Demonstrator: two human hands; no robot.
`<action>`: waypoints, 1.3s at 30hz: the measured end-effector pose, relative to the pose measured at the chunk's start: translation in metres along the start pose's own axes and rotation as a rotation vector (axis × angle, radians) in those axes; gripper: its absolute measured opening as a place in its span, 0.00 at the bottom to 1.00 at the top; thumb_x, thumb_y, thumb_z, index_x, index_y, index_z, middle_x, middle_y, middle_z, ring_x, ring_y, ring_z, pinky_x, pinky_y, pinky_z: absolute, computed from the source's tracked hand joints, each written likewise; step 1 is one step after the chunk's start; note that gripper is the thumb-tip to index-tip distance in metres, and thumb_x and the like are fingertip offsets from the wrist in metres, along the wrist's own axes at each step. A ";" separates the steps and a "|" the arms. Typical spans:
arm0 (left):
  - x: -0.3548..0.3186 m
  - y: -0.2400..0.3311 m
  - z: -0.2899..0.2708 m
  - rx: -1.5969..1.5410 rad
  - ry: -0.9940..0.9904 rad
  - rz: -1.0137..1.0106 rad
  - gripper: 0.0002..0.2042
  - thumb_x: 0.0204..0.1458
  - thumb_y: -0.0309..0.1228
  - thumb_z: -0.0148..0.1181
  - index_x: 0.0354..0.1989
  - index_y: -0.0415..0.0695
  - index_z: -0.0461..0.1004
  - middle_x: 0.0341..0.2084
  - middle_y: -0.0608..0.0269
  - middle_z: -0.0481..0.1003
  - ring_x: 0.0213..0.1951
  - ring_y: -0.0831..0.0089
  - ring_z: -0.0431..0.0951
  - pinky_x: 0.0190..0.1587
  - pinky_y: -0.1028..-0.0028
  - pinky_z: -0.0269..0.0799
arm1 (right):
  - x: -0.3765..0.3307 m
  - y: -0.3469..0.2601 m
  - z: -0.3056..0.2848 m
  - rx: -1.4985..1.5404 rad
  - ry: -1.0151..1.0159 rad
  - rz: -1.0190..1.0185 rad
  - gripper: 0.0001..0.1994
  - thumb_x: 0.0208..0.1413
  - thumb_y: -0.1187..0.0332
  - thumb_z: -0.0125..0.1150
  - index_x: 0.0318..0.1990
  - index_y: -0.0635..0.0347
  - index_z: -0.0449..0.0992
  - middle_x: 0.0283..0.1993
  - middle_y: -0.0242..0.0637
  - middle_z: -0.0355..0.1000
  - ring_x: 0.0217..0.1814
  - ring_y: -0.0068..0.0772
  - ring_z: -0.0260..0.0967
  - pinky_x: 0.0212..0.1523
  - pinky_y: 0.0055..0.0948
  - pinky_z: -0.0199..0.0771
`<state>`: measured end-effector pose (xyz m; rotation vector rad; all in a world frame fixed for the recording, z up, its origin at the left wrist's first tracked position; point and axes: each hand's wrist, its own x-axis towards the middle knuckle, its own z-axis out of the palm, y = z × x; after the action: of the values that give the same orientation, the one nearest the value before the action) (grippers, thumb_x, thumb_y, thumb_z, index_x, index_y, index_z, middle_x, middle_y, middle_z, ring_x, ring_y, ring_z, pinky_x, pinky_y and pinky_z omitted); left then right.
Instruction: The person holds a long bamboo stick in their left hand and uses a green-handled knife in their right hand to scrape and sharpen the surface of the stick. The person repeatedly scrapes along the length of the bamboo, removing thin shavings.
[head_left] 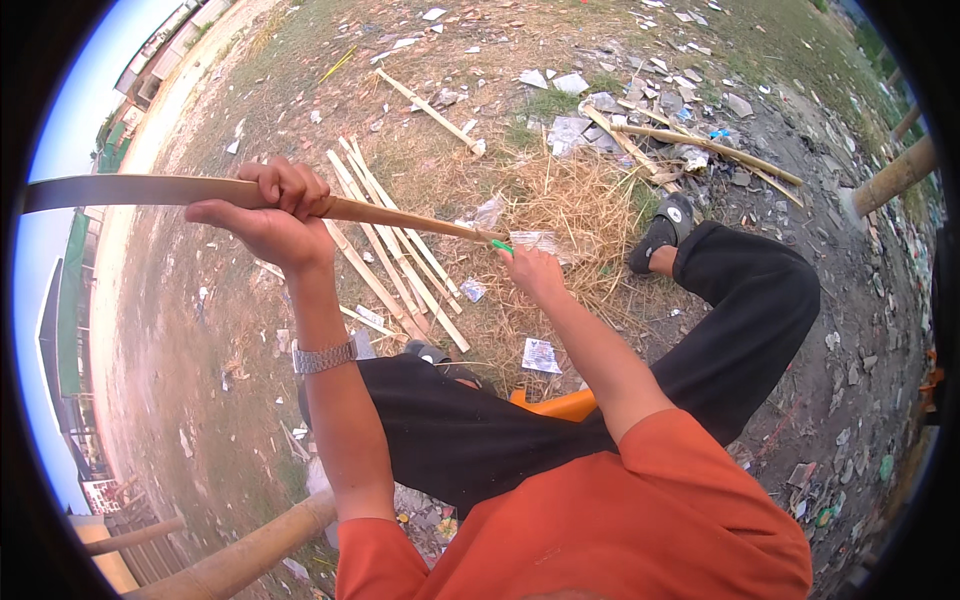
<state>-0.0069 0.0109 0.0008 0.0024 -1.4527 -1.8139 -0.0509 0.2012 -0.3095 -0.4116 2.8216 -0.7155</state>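
My left hand (275,220) is closed round a long split bamboo strip (400,217), its fingers curled over the top and its thumb pointing left along it. The strip runs on past the left edge, and its right end slants down to my right hand (535,270). That hand is closed at the strip's end, holding a small tool with a green handle (502,247). The tool's blade or working end is too small to make out. Beneath the right hand lies a heap of pale bamboo shavings (590,215). Several split bamboo strips (400,255) lie left of the heap.
More bamboo pieces (710,150) lie at the far right among stone and plastic scraps. A single strip (430,110) lies farther off. An orange seat (560,405) shows between my legs. Bamboo poles stand at right (895,178) and slant in at lower left (250,545).
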 end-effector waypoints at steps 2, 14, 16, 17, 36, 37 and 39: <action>0.004 0.001 0.001 -0.031 0.029 0.023 0.35 0.45 0.75 0.24 0.17 0.51 0.47 0.09 0.73 0.47 0.11 0.80 0.46 0.15 0.78 0.43 | 0.011 -0.002 -0.014 0.016 -0.078 0.006 0.30 0.63 0.45 0.35 0.37 0.65 0.75 0.33 0.57 0.74 0.39 0.55 0.74 0.41 0.50 0.73; 0.000 -0.002 0.006 -0.073 -0.032 -0.027 0.36 0.44 0.76 0.25 0.16 0.50 0.49 0.09 0.73 0.46 0.12 0.80 0.44 0.16 0.77 0.41 | -0.004 -0.027 0.012 0.383 -0.072 0.167 0.33 0.63 0.45 0.32 0.36 0.70 0.76 0.35 0.65 0.72 0.43 0.65 0.70 0.48 0.52 0.68; -0.007 -0.001 0.009 -0.078 -0.108 -0.014 0.36 0.43 0.76 0.25 0.16 0.51 0.49 0.08 0.73 0.46 0.12 0.80 0.44 0.16 0.77 0.40 | -0.006 -0.019 0.017 0.285 -0.068 0.251 0.33 0.62 0.43 0.33 0.38 0.67 0.77 0.37 0.63 0.72 0.43 0.64 0.70 0.48 0.53 0.69; -0.011 -0.001 0.011 -0.064 -0.109 -0.034 0.36 0.43 0.76 0.25 0.16 0.50 0.49 0.09 0.73 0.46 0.12 0.80 0.44 0.16 0.77 0.40 | -0.008 -0.014 0.018 0.279 -0.077 0.233 0.33 0.62 0.43 0.33 0.38 0.67 0.76 0.37 0.62 0.72 0.44 0.63 0.71 0.48 0.52 0.69; -0.014 -0.001 0.010 0.022 -0.072 -0.013 0.36 0.43 0.76 0.23 0.17 0.51 0.50 0.09 0.73 0.47 0.12 0.80 0.45 0.16 0.77 0.42 | -0.011 -0.010 0.029 0.202 0.055 0.139 0.32 0.63 0.44 0.35 0.31 0.67 0.74 0.26 0.59 0.72 0.36 0.60 0.73 0.40 0.52 0.71; -0.013 -0.001 0.011 0.025 -0.083 -0.006 0.35 0.43 0.76 0.23 0.17 0.51 0.50 0.09 0.73 0.47 0.12 0.80 0.45 0.16 0.77 0.42 | -0.010 -0.006 0.028 0.062 0.054 0.149 0.31 0.63 0.44 0.35 0.31 0.67 0.74 0.25 0.58 0.72 0.36 0.59 0.73 0.40 0.51 0.71; -0.014 0.000 0.011 -0.049 -0.159 0.052 0.35 0.45 0.75 0.20 0.17 0.51 0.49 0.07 0.73 0.46 0.10 0.81 0.45 0.12 0.80 0.43 | -0.008 -0.001 0.024 0.040 0.160 0.055 0.30 0.62 0.44 0.36 0.31 0.65 0.74 0.25 0.57 0.73 0.35 0.56 0.74 0.39 0.50 0.73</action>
<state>-0.0021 0.0278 -0.0023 -0.2059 -1.5029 -1.8409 -0.0368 0.1931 -0.3286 -0.2809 2.9478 -0.8270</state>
